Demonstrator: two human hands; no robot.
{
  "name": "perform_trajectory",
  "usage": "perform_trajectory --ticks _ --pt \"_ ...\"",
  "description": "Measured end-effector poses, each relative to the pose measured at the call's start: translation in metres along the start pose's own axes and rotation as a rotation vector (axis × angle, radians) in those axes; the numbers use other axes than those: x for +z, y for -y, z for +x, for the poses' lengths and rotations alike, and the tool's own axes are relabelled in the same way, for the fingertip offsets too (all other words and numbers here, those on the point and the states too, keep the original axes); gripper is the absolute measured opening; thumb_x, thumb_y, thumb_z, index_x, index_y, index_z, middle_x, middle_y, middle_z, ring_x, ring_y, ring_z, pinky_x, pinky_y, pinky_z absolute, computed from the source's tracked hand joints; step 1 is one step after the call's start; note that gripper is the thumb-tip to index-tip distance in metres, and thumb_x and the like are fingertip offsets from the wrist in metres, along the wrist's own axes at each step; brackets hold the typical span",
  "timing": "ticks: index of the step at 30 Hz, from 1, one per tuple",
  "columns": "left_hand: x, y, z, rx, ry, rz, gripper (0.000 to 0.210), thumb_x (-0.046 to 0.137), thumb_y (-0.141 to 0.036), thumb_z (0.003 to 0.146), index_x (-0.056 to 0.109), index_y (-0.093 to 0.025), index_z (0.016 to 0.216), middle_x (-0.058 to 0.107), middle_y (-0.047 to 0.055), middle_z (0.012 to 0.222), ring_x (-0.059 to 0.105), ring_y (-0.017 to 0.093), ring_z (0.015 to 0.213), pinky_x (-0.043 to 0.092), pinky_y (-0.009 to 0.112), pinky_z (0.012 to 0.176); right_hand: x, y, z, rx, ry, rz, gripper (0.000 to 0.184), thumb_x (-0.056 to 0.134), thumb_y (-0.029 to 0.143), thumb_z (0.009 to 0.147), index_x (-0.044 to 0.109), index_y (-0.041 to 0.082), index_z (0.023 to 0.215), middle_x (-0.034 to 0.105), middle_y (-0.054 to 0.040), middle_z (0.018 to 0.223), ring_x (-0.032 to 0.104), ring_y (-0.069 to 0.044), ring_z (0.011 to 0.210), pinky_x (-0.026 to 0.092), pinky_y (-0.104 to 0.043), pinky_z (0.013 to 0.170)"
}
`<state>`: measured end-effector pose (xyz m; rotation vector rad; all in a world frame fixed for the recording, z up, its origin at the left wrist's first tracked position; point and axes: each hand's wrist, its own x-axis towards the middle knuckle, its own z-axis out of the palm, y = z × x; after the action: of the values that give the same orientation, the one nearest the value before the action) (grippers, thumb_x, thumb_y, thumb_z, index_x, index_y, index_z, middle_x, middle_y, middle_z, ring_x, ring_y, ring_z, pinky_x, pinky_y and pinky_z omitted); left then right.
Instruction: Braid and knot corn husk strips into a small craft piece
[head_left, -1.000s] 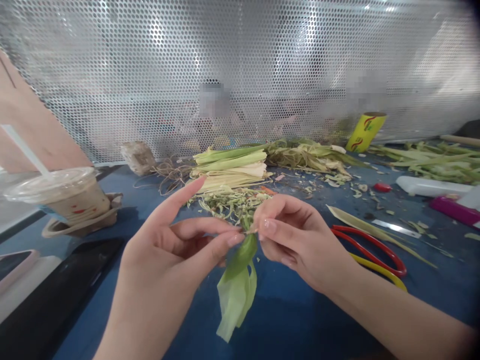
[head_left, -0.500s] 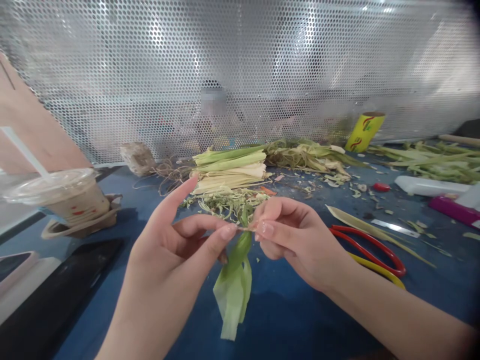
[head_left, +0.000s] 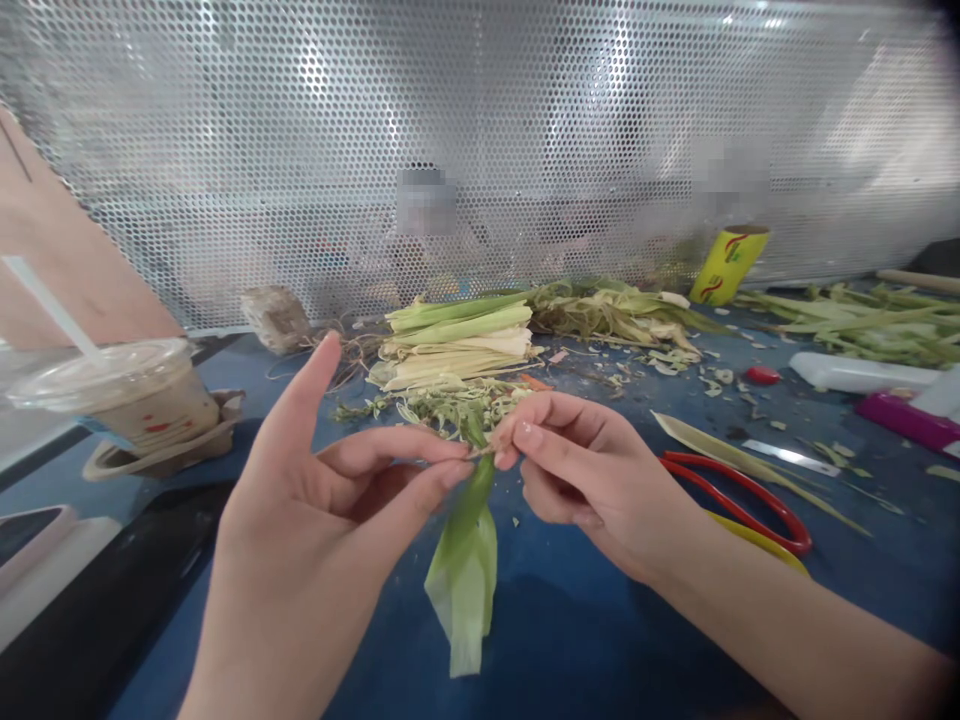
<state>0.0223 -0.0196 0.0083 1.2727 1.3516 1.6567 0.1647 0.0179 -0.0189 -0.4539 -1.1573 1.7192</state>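
Note:
A green corn husk (head_left: pixel 466 585) hangs between my hands, narrow at its upper part and spread at its lower end. A thin tan strand (head_left: pixel 480 452) crosses the narrow part, and whether it is twine or a husk fibre is unclear. My left hand (head_left: pixel 315 510) pinches one side of this strand between thumb and a finger, its index finger raised. On the other side my right hand (head_left: pixel 592 470) pinches the strand with thumb and index finger. Behind them lie small curled green scraps (head_left: pixel 442 402) and a stack of husk strips (head_left: pixel 461 345).
Scissors with red and yellow handles (head_left: pixel 750 500), a metal blade (head_left: pixel 791 457) and a dry husk strip (head_left: pixel 712 450) lie right. At left stand a drink cup (head_left: pixel 142 400) and a dark flat object (head_left: pixel 112 600). A perforated metal panel (head_left: pixel 480 120) rises behind.
My left hand has shifted slightly left, its index finger swinging left. The right hand's fingers have moved slightly left and up. The husk's lower end has turned a little.

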Motion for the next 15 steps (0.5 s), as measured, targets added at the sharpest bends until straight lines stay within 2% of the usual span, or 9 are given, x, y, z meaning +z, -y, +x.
perform_trajectory --ticks 3,5,8,11,13,15 --pt "-0.0006 0.0000 0.0005 0.004 -0.002 0.007 0.078 0.071 -0.012 0.062 0.037 -0.032 0.129 0.068 -0.007 0.058 0.066 0.013 0.059 0.056 0.018 0.059 0.0000 -0.0006 0.0002 -0.007 0.026 0.015 0.013 0.055 0.023 0.082 0.062 0.016 0.073 0.059 0.0028 0.067 0.030 0.002 0.031 0.015 -0.018 0.034" --pt "-0.0022 0.0001 0.0010 -0.042 0.038 -0.010 0.077 0.071 -0.012 0.063 0.036 -0.032 0.129 0.068 -0.007 0.058 0.063 0.012 0.052 0.054 0.017 0.052 -0.0007 -0.0009 0.0003 -0.045 0.051 0.012 0.017 0.053 0.025 0.084 0.064 0.017 0.074 0.057 0.0030 0.067 0.029 0.002 0.033 0.015 -0.019 0.034" --pt "-0.0041 0.0005 0.0029 -0.103 0.105 -0.059 0.076 0.070 -0.012 0.065 0.034 -0.030 0.129 0.067 -0.007 0.057 0.058 0.009 0.042 0.052 0.016 0.045 -0.0019 -0.0011 0.0000 -0.067 0.109 -0.008 0.021 0.049 0.033 0.086 0.066 0.023 0.093 0.056 0.0016 0.074 0.031 0.000 0.038 0.019 -0.020 0.037" --pt "-0.0034 0.0004 0.0057 -0.135 0.130 -0.105 0.075 0.069 -0.010 0.064 0.035 -0.026 0.129 0.067 -0.006 0.057 0.057 0.009 0.040 0.050 0.016 0.041 -0.0028 -0.0022 -0.0008 -0.039 0.126 -0.053 0.028 0.060 0.026 0.079 0.062 0.032 0.106 0.053 0.0032 0.077 0.033 -0.001 0.045 0.024 -0.018 0.039" --pt "-0.0022 -0.0001 0.0067 -0.150 0.139 -0.126 0.074 0.069 -0.008 0.064 0.035 -0.023 0.128 0.067 -0.005 0.056 0.057 0.009 0.041 0.050 0.015 0.041 -0.0036 -0.0038 -0.0010 -0.061 0.091 -0.097 0.030 0.066 0.020 0.074 0.065 0.033 0.101 0.052 0.0045 0.072 0.033 -0.002 0.046 0.026 -0.017 0.039" --pt "-0.0012 -0.0008 0.0065 -0.154 0.141 -0.135 0.073 0.069 -0.008 0.064 0.036 -0.022 0.128 0.066 -0.005 0.054 0.059 0.010 0.043 0.050 0.015 0.040 -0.0047 -0.0055 -0.0006 -0.112 0.050 -0.135 0.019 0.066 0.019 0.073 0.069 0.030 0.089 0.055 0.0038 0.070 0.034 -0.003 0.046 0.028 -0.017 0.038"
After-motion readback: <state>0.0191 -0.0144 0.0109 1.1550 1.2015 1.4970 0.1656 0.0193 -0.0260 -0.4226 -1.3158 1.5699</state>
